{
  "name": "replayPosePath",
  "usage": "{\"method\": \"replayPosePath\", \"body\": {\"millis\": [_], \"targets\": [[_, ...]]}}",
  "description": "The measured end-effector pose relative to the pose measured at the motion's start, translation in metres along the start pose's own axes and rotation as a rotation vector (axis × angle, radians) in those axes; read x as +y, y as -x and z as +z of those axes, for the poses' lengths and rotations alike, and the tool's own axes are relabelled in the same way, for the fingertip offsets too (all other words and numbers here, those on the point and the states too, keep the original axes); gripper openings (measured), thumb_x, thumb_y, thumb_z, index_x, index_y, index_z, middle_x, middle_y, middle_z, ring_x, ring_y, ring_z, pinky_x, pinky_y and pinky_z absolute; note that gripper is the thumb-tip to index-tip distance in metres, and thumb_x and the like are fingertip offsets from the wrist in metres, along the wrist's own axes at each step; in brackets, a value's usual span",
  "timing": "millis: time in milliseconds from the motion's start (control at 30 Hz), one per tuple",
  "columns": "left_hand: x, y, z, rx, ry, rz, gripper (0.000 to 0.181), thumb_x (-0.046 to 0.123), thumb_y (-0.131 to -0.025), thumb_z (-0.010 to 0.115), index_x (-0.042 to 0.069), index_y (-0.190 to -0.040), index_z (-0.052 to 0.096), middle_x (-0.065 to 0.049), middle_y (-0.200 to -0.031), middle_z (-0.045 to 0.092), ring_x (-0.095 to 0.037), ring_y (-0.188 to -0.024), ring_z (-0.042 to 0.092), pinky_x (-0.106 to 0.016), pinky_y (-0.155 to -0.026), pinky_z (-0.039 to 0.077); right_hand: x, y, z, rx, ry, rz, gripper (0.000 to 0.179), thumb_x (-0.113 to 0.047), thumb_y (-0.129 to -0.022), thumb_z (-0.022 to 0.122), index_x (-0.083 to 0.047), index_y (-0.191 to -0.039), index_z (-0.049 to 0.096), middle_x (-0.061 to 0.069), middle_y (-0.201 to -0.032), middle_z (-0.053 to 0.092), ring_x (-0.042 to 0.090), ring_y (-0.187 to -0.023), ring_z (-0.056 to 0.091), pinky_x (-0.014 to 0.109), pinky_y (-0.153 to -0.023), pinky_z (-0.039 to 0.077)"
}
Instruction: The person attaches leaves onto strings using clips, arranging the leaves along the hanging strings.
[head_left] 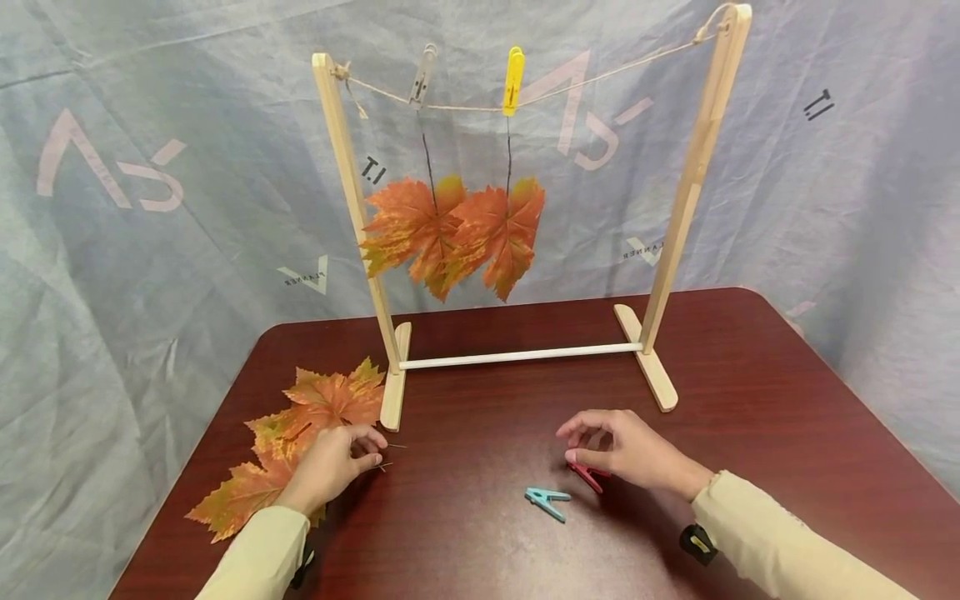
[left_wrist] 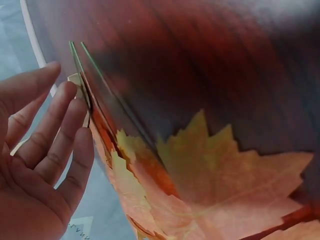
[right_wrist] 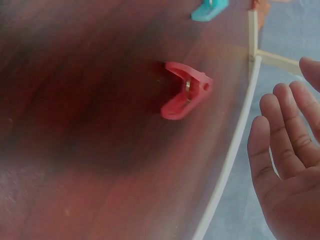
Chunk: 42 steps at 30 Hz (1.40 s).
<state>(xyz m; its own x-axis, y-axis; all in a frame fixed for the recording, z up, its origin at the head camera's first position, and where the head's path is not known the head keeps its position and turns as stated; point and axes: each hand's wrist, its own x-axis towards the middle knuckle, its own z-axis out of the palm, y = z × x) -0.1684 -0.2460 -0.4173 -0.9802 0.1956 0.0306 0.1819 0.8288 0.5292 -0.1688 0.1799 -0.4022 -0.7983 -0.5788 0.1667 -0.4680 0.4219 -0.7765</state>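
Note:
Over the autumn leaves point(head_left: 337, 400) at the table's left side hovers my left hand point(head_left: 330, 462), fingers loosely bent and holding nothing. In the left wrist view, thin leaf stems point(left_wrist: 107, 82) stick out just beyond its fingertips; whether they touch is unclear. My right hand point(head_left: 626, 450) is above a red clothespin point(head_left: 587, 477), partly hiding it in the head view. The right wrist view has that clothespin lying on the table, apart from the relaxed fingers point(right_wrist: 287, 140). A teal clothespin point(head_left: 547, 502) lies to the left of the red one.
A wooden stand point(head_left: 693, 179) with a string point(head_left: 465, 108) rises at the back of the table point(head_left: 465, 433). From the string, a clear clothespin point(head_left: 422, 77) and a yellow clothespin point(head_left: 513, 82) hold two orange leaves point(head_left: 498, 229). A grey printed cloth point(head_left: 225, 167) hangs behind.

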Motion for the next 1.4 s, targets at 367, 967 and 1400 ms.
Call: {"method": "replayPosePath", "body": {"millis": [367, 967, 1400], "targets": [[-0.003, 0.005, 0.003, 0.019, -0.020, -0.036, 0.017, 0.001, -0.084, 0.080, 0.015, -0.090, 0.074, 0.008, -0.078, 0.065, -0.008, -0.072, 0.060, -0.034, -0.070, 0.050, 0.006, 0.006, 0.010, -0.051, -0.008, 0.006, 0.021, -0.018, -0.094, 0.076, -0.005, -0.110, 0.072, -0.009, -0.089, 0.067, 0.005, -0.076, 0.061, 0.028, -0.065, 0.052], [-0.006, 0.009, 0.004, 0.082, -0.294, 0.062, 0.028, 0.003, -0.077, 0.086, 0.027, -0.088, 0.076, 0.003, -0.091, 0.065, -0.018, -0.077, 0.064, -0.040, -0.060, 0.051, 0.004, 0.006, 0.029, -0.133, 0.095, -0.067, 0.022, -0.018, -0.088, 0.082, -0.010, -0.106, 0.074, -0.008, -0.087, 0.067, 0.007, -0.079, 0.061, 0.026, -0.068, 0.052], [-0.005, 0.010, 0.007, 0.161, -0.479, 0.188, 0.026, 0.007, -0.072, 0.091, 0.025, -0.079, 0.075, 0.003, -0.085, 0.060, -0.023, -0.078, 0.066, -0.043, -0.058, 0.055, -0.002, 0.006, 0.038, -0.172, 0.220, -0.040, 0.022, -0.028, -0.087, 0.083, -0.018, -0.105, 0.074, -0.018, -0.087, 0.062, -0.001, -0.073, 0.054, 0.021, -0.066, 0.044]]}}
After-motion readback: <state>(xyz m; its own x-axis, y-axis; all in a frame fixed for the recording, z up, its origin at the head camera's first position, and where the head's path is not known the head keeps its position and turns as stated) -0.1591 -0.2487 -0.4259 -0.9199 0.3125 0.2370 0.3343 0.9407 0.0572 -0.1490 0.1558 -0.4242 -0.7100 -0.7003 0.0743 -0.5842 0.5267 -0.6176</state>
